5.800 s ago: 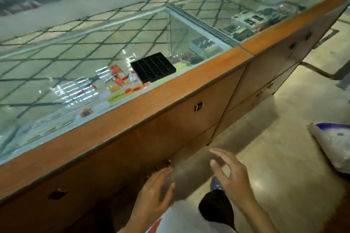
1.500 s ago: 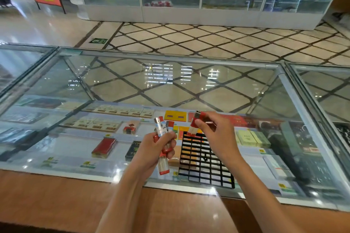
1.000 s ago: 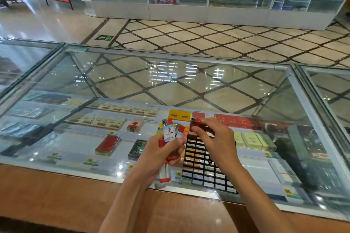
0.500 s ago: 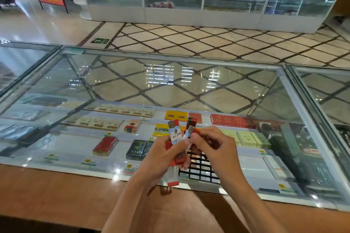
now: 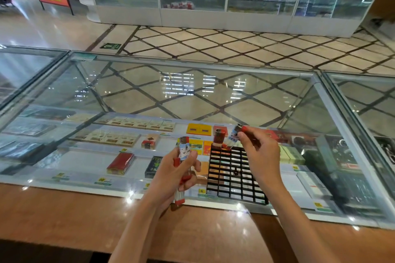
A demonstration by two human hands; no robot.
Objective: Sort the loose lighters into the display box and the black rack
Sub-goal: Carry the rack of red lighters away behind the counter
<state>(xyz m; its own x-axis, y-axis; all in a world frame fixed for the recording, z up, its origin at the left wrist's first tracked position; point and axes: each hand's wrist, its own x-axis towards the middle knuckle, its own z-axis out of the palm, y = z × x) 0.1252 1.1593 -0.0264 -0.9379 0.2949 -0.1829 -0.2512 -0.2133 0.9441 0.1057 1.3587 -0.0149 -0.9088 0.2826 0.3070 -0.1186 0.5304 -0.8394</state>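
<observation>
1. Grips several lighters [image 5: 184, 150] in left hand [image 5: 171, 179] above the glass counter's [image 5: 85, 166] front edge.
2. Pinches one tilted lighter [image 5: 234, 137] in right hand [image 5: 261, 151] over the far edge of the black rack [image 5: 233, 179], flat by that front edge.

Left hand [image 5: 171, 177] hides middle of its lighters [image 5: 184, 151], qty unclear; right hand [image 5: 260, 152], w/ blurred lighter [image 5: 234, 136], covers black rack [image 5: 233, 179] corner at 1 o'clock.
</observation>
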